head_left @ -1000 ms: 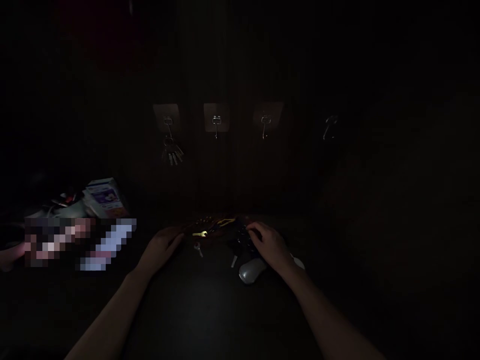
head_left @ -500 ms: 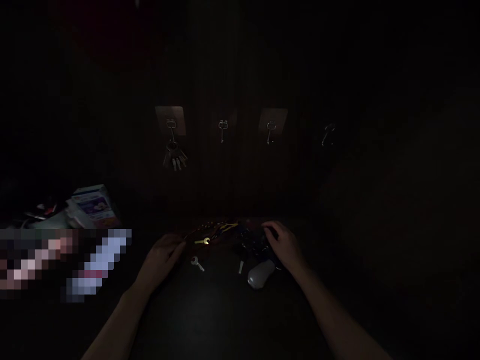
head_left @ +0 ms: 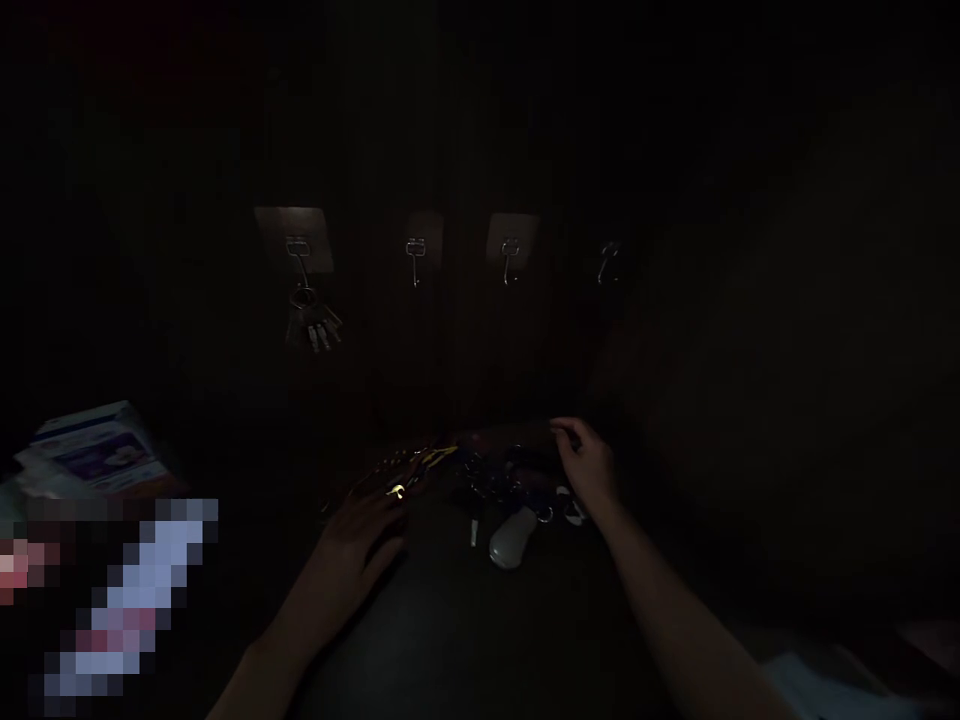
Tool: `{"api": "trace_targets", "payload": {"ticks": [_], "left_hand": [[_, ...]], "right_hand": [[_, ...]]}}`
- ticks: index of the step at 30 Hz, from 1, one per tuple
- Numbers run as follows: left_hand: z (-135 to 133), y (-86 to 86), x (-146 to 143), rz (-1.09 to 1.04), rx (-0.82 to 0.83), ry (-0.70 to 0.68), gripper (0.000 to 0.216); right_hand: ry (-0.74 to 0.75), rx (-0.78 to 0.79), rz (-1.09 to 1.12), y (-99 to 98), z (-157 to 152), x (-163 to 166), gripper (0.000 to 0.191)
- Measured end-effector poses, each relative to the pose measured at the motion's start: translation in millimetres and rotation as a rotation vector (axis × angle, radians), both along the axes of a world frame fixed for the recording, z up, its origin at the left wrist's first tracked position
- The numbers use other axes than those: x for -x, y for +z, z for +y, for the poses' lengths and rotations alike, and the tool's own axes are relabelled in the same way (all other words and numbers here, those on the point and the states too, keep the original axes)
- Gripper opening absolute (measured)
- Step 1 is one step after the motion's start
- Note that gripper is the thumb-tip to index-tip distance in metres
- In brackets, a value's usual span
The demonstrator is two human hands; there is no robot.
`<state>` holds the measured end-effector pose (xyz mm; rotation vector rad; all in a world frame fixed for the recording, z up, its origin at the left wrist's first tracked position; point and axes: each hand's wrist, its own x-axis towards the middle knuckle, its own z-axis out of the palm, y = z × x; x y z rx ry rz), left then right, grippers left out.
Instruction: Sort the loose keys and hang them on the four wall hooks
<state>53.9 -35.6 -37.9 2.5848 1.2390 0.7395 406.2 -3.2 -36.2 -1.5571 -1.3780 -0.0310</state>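
Gold metal glints on a small key at the edge of a heap of keys on the dark surface, below a row of hooks. The left hand lies flat, its grip wide, fingertips at that key. The right hand is at the heap's right edge, fingers half curled; whether its grip holds anything I cannot tell. A white fob lies between the hands.

L hand flat, R hand curled
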Motion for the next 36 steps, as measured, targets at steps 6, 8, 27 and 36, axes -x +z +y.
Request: {"api": "trace_targets", "payload": {"ticks": [6, 8, 27, 36], "left_hand": [[1.7, -7.9, -3.0, 0.107, -0.008, -0.044, 0.047], [2.4, -9.0, -2.6, 0.119, -0.023, -0.048, 0.045], [-14.5, 23.4, -10.5, 0.045, 0.241, -0.215, 0.022], [9.7, 40.0, 24.0, 0.007, 0.207, -0.013, 0.029]], "right_hand": [[-0.026, 0.005, 0.047, -10.7, 4.8, -12.1, 0.021], [-0.035, 0.006, 0.057, -11.8, 5.7, -13.4, 0.022], [0.039, 0.047, -0.001, -2.8, 3.4, -0.7, 0.024], [0.258, 0.145, -0.196, 12.3, -5.1, 28.0, 0.02]]}}
